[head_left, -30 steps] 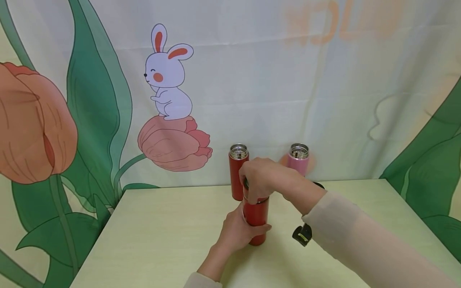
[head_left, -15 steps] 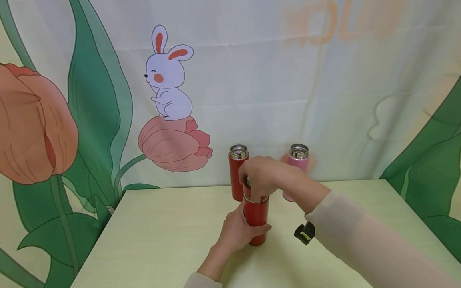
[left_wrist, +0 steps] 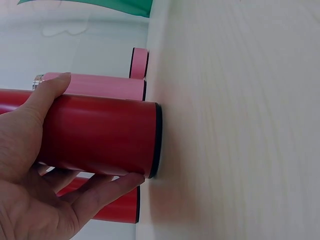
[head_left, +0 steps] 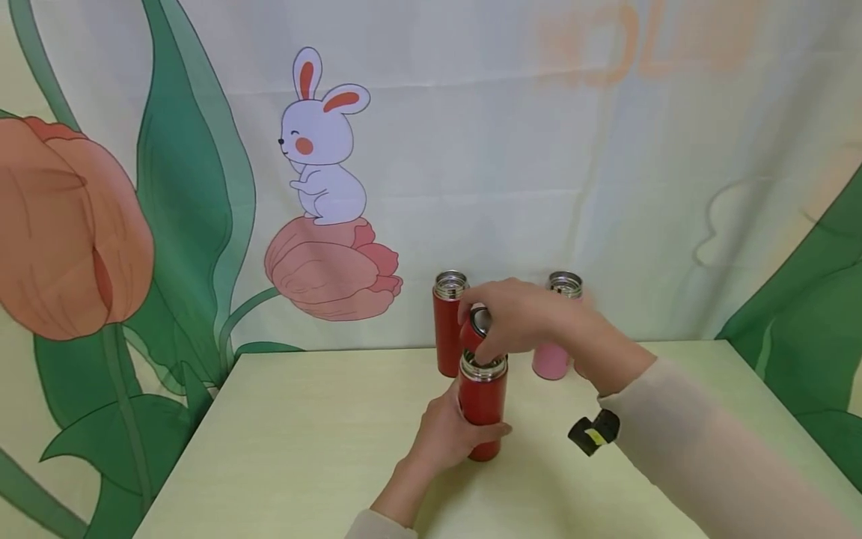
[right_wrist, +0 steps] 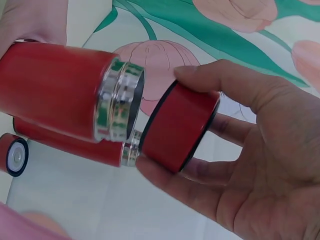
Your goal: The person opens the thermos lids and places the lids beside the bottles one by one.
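Observation:
A red thermos bottle [head_left: 483, 408] stands upright on the table, its steel mouth uncovered. My left hand [head_left: 444, 430] grips its lower body, thumb on one side and fingers on the other, as the left wrist view also shows. Just above the mouth, my right hand [head_left: 521, 318] holds a red bottle lid [right_wrist: 179, 127] with a black rim, between thumb and fingers. The lid is tilted and apart from the bottle; in the right wrist view a gap separates it from the steel neck [right_wrist: 120, 100].
Behind stand a second red thermos [head_left: 447, 333] and a pink thermos [head_left: 552, 361], both uncapped. A pink lid [left_wrist: 139, 63] sits beside the pink one. Another red lid [right_wrist: 15, 155] shows in the right wrist view. A printed curtain [head_left: 417, 150] hangs behind the table [head_left: 303, 434].
My right hand has lifted the red lid up off the bottle's mouth and tilted it, uncovering the steel neck. My left hand keeps its grip on the bottle in the same place.

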Available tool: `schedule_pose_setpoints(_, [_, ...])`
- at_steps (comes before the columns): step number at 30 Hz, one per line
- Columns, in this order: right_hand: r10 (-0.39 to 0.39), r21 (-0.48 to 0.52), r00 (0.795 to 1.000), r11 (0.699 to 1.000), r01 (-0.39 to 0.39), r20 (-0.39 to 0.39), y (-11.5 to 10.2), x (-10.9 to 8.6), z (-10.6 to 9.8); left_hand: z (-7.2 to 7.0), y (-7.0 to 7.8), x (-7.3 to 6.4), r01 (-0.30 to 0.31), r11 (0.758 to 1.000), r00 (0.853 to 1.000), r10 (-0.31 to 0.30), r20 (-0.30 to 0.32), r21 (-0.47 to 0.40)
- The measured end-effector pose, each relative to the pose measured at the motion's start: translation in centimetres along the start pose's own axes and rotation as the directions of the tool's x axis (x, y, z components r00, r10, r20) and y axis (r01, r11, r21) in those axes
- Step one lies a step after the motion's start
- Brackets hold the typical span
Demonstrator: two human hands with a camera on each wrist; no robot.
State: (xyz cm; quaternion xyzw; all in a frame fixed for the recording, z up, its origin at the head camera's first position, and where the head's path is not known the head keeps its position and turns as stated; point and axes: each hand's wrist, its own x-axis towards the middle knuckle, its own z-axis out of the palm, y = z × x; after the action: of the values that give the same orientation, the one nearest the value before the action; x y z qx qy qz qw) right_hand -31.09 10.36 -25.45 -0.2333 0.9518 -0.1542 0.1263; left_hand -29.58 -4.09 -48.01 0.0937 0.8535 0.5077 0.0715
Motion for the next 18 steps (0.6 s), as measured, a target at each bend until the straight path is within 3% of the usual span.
schedule_pose_setpoints(7, [-0.035,0.168,0.999,0.985,0.033,0.006,1.8,-1.0,0.0,-0.1,0.1,-0.2,-0.002,1.0,1.0,0.002,0.019,-0.03])
schedule_pose_setpoints(18, [-0.062,0.292,0.995,0.953,0.083,-0.079,4.6,-2.8,0.8,-0.3,0.0,-0.2,0.003,0.999,0.999,-0.001,0.045,-0.047])
